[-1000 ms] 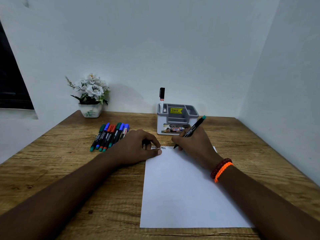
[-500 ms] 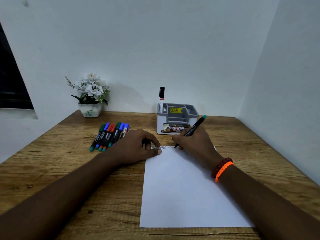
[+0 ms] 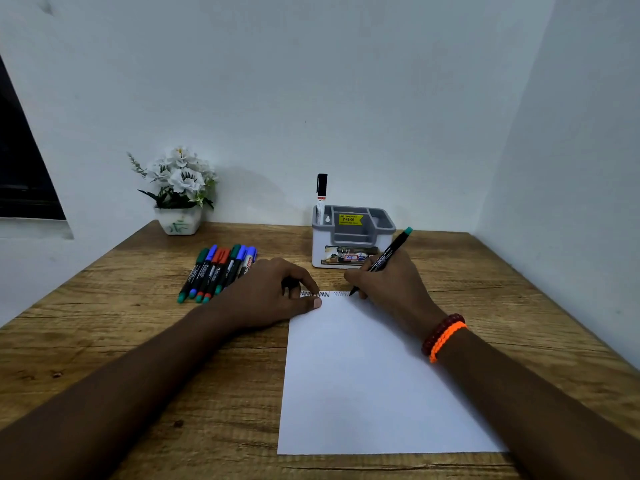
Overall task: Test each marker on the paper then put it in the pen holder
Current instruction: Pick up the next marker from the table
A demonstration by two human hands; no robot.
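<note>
Marker test at far paper edge
Right hand (image 3: pixel 384 289) grips marker (image 3: pixel 384 259); left hand (image 3: pixel 273 292), fingers curled, pins paper (image 3: pixel 363 375). Use light strokes.

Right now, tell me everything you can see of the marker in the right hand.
The marker is slim, with a black barrel bearing small white print and a green end cap pointing up and away. It tilts, its dark tip touching the top edge of the white paper beside zigzag scribbles. The right hand grips its lower barrel in a writing hold. It crosses in front of the pen holder.
</note>
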